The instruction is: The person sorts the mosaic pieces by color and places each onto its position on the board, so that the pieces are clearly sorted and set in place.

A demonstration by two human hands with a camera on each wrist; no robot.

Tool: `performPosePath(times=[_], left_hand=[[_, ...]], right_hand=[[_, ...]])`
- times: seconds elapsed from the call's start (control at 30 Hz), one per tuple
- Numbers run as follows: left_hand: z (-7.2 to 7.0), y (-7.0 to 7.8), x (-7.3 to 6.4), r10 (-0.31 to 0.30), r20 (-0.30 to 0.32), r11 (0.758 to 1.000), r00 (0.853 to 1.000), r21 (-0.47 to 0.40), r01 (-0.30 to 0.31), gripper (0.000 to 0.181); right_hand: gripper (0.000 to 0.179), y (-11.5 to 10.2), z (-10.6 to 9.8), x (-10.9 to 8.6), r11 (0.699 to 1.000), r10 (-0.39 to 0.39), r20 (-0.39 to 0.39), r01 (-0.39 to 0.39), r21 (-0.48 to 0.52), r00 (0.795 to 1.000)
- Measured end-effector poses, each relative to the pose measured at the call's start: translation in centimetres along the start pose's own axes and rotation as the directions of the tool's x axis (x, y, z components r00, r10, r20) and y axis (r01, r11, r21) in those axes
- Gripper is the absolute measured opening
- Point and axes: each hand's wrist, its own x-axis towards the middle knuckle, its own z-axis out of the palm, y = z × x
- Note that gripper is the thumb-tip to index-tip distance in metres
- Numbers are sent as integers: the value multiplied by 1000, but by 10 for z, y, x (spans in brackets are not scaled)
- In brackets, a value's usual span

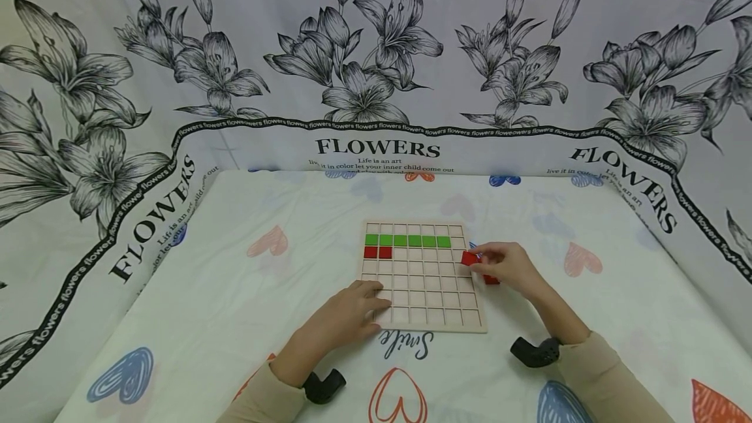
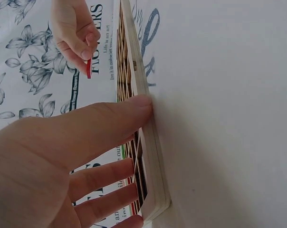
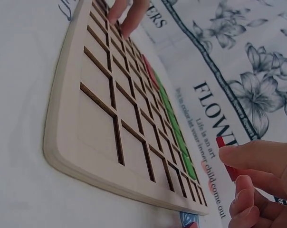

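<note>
A wooden grid board (image 1: 435,302) lies on the table with green square tiles (image 1: 408,241) along an upper row. Two red tiles (image 1: 378,252) sit side by side at the left of the row below. My right hand (image 1: 510,267) pinches a red square tile (image 1: 469,258) between thumb and fingers, above the board's right edge. Another red tile (image 1: 491,279) lies beside the board, partly hidden under that hand. My left hand (image 1: 346,312) rests on the board's lower left edge. In the left wrist view its thumb (image 2: 119,116) touches the board's side, fingers extended over the grid.
A white tablecloth (image 1: 194,318) with printed hearts covers the table. Flower-printed fabric (image 1: 376,83) hangs behind and at the sides. Black devices (image 1: 534,352) are at both wrists.
</note>
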Motion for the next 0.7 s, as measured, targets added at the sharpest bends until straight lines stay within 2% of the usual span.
performPosePath(times=[0.43, 0.7], left_hand=[[-1, 0, 0, -6, 7, 1000, 1000, 0, 6, 38], [1, -1, 0, -2, 2, 1000, 1000, -3, 2, 38]], right_hand=[[31, -6, 5, 6, 998, -63, 19, 63, 8, 998], [34, -11, 11, 11, 998, -59, 46, 60, -11, 997]])
